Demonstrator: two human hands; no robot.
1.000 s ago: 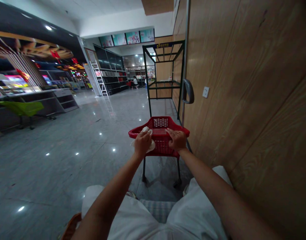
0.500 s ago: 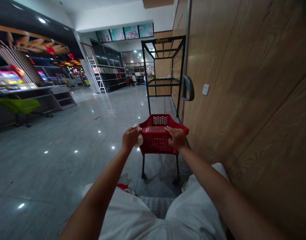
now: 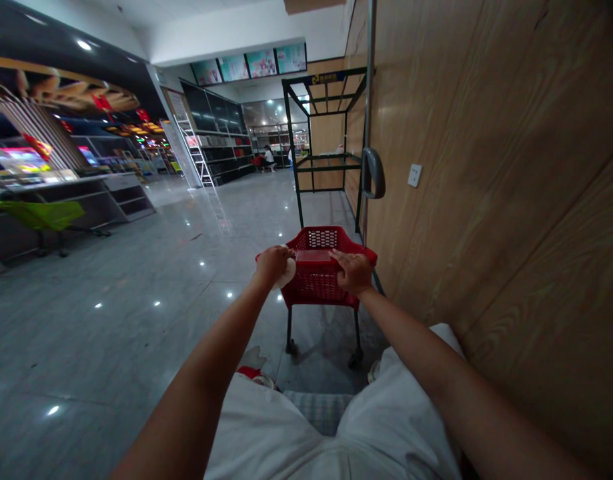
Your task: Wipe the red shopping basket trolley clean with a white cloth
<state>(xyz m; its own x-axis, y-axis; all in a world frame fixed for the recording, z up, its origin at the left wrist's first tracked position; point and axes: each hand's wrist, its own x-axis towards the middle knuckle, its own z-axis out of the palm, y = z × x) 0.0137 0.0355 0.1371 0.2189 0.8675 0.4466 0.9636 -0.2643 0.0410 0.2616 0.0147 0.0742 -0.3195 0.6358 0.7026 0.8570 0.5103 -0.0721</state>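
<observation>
Since half a second ago the left hand (image 3: 272, 263) has slid right, onto the left rim of the cart (image 3: 316, 283), fingers curled tight around a cloth (image 3: 288, 273). That red cart stands on the floor (image 3: 136, 300), just beside the wall (image 3: 486, 167). The right hand (image 3: 355, 272) lies flat on its near rim, fingers together. Light, stiff mesh on wheels would probably roll easily; the rim looks the firmest hold.

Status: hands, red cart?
Left hand clutches white cloth on red cart, left rim. Right hand flat on near rim. Green rack ahead, wood wall close right.
</observation>
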